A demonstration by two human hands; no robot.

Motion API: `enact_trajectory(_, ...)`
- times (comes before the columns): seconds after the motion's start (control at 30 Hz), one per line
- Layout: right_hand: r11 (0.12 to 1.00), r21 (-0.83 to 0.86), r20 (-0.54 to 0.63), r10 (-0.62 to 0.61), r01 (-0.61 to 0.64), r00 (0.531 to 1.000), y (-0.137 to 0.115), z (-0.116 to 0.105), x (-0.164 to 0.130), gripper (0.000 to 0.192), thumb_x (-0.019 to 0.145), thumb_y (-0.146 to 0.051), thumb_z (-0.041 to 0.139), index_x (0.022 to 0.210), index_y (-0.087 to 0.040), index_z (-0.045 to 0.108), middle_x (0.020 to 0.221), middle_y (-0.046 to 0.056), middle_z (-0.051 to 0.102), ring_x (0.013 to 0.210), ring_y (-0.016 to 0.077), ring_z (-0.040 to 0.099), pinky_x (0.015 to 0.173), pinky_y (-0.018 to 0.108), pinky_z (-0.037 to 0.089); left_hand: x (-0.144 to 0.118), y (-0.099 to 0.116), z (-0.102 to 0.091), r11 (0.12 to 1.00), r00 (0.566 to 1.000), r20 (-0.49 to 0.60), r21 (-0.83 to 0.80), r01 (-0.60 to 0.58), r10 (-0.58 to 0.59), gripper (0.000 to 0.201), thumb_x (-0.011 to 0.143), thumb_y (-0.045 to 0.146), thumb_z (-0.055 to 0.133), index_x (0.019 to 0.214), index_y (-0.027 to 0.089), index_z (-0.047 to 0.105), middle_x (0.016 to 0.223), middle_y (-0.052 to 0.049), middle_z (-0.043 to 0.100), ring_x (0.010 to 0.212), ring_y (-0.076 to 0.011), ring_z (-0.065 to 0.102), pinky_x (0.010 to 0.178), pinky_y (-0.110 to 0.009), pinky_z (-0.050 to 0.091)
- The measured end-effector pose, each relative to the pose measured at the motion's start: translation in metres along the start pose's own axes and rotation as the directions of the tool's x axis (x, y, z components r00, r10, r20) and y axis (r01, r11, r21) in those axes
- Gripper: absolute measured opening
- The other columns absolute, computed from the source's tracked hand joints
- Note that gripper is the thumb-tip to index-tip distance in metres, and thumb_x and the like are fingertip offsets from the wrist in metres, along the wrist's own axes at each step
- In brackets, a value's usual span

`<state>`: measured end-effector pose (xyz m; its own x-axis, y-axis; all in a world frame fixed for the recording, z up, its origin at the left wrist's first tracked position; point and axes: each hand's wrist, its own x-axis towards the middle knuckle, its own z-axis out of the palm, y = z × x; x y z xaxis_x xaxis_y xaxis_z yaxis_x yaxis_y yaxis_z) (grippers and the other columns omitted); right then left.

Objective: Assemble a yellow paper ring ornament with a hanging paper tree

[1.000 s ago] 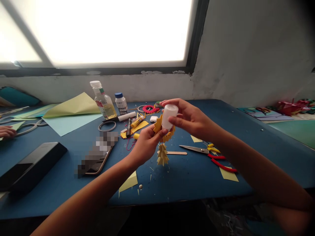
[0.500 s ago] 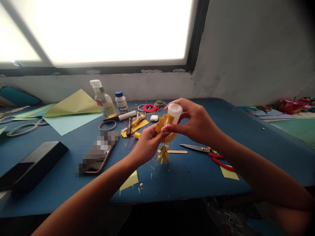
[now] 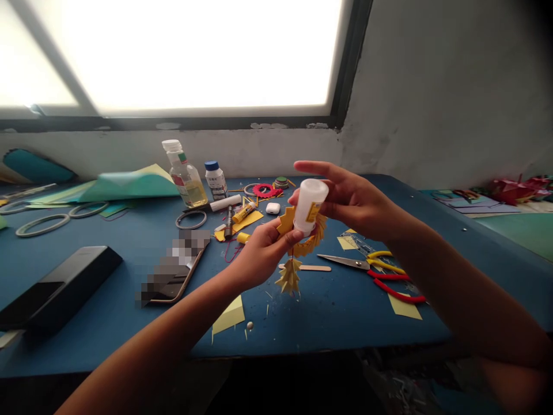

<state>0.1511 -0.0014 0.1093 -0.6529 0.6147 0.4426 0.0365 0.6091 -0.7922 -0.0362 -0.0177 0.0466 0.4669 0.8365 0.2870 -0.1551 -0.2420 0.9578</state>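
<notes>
Daylight is glaring through a wide dark-framed window (image 3: 181,57) above a blue tabletop (image 3: 345,311), beside a rough grey wall (image 3: 444,86).

Blue table (image 3: 328,311) bears scissors (image 3: 371,271), bottles (image 3: 184,176), paper scraps (image 3: 228,316).

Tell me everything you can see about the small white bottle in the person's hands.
The small white bottle is a short, opaque plastic-looking cylinder with a yellow label on its side. It is held above the blue table, tilted, flat base up toward the camera. The right hand grips it; the left hand touches its lower end, against the yellow paper ornament. Its nozzle is hidden.
</notes>
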Motion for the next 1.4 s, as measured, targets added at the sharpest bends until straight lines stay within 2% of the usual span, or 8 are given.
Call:
enact_trajectory(0.13, 0.977, -0.213, -0.082, -0.04, 0.022, 0.996, -0.003, 0.011, -0.003, 0.049, 0.085, -0.028, 0.057, 0.132, -0.025, 0.045, 0.123, 0.007, 0.057, 0.106, 0.02, 0.058, 0.087, 0.034, 0.053, 0.0, 0.0, 0.001, 0.998, 0.993, -0.117, 0.067, -0.02, 0.028, 0.035, 0.081, 0.042, 0.063, 0.103, 0.015, 0.062, 0.095, -0.007, 0.067, 0.086, -0.0179, 0.062, 0.074, -0.027, 0.049)
enact_trajectory(0.23, 0.945, -0.328, -0.231, -0.083, 0.002, 0.969, -0.004, 0.019, -0.003, 0.052, 0.075, -0.035, 0.07, 0.123, -0.021, 0.055, 0.118, 0.008, 0.058, 0.102, 0.0218, 0.06, 0.087, 0.034, 0.053, 0.0, 0.0, 0.001, 0.994, 0.986, -0.164, 0.113, -0.009, 0.027, 0.031, 0.079, 0.042, 0.065, 0.094, 0.014, 0.062, 0.085, -0.004, 0.065, 0.076, -0.0141, 0.059, 0.067, -0.024, 0.047)
enact_trajectory(0.37, 0.98, -0.195, -0.304, -0.019, -0.043, 0.953, -0.002, 0.019, 0.0, 0.047, 0.076, -0.039, 0.068, 0.117, -0.017, 0.059, 0.1, 0.007, 0.066, 0.09, 0.02, 0.065, 0.08, 0.034, 0.056, 0.0, 0.0, 0.001, 0.999, 0.985, -0.17, 0.047, -0.012, 0.02, 0.03, 0.081, 0.041, 0.064, 0.096, 0.015, 0.062, 0.088, -0.005, 0.066, 0.078, -0.0144, 0.06, 0.07, -0.025, 0.047)
enact_trajectory(0.63, 0.99, -0.14, -0.294, -0.041, 0.0, 0.955, 0.001, 0.007, 0.003, 0.04, 0.081, -0.037, 0.063, 0.118, -0.022, 0.058, 0.105, 0.006, 0.065, 0.099, 0.0209, 0.062, 0.083, 0.036, 0.056, -0.001, 0.004, 0.001, 1.0, 0.991, -0.134, -0.026, -0.006, 0.003, 0.036, 0.083, 0.041, 0.061, 0.106, 0.014, 0.064, 0.108, -0.011, 0.068, 0.1, -0.0215, 0.063, 0.086, -0.032, 0.048)
enact_trajectory(0.83, 0.999, -0.047, -0.327, -0.006, -0.01, 0.945, 0.003, 0.002, 0.003, 0.042, 0.082, -0.043, 0.061, 0.12, -0.025, 0.056, 0.104, 0.006, 0.066, 0.097, 0.0215, 0.063, 0.083, 0.038, 0.056, -0.002, 0.007, 0.003, 0.996, 0.979, -0.203, 0.082, 0.044, -0.027, 0.034, 0.08, 0.042, 0.064, 0.099, 0.014, 0.066, 0.092, -0.006, 0.069, 0.087, -0.0187, 0.062, 0.074, -0.027, 0.047)
enact_trajectory(0.97, 1.0, -0.009, -0.349, 0.009, -0.013, 0.937, 0.001, 0.002, 0.004, 0.042, 0.081, -0.047, 0.062, 0.116, -0.024, 0.059, 0.106, 0.006, 0.066, 0.099, 0.0223, 0.063, 0.084, 0.038, 0.056, -0.002, 0.006, 0.003, 0.996, 0.974, -0.227, 0.082, 0.034, -0.015, 0.032, 0.076, 0.043, 0.068, 0.093, 0.016, 0.066, 0.085, -0.003, 0.065, 0.077, -0.0139, 0.057, 0.069, -0.024, 0.044)
enact_trajectory(1.27, 0.964, 0.234, -0.261, 0.19, -0.129, 0.947, -0.003, 0.001, 0.005, 0.032, 0.085, -0.045, 0.055, 0.103, -0.02, 0.066, 0.099, 0.007, 0.068, 0.094, 0.0218, 0.065, 0.085, 0.038, 0.056, -0.002, 0.007, 0.001, 0.988, 0.971, -0.236, 0.154, 0.0, 0.037, 0.03, 0.077, 0.044, 0.067, 0.088, 0.016, 0.067, 0.094, -0.006, 0.064, 0.085, -0.0164, 0.056, 0.077, -0.028, 0.044)
enact_trajectory(1.4, 0.956, 0.271, -0.269, 0.189, -0.114, 0.944, -0.005, 0.003, 0.005, 0.031, 0.084, -0.043, 0.059, 0.104, -0.02, 0.065, 0.102, 0.007, 0.068, 0.096, 0.0218, 0.065, 0.087, 0.038, 0.055, -0.003, 0.008, 0.002, 0.998, 0.972, -0.233, 0.057, 0.036, -0.021, 0.034, 0.074, 0.044, 0.07, 0.093, 0.016, 0.066, 0.093, -0.005, 0.066, 0.085, -0.0164, 0.06, 0.077, -0.028, 0.047)
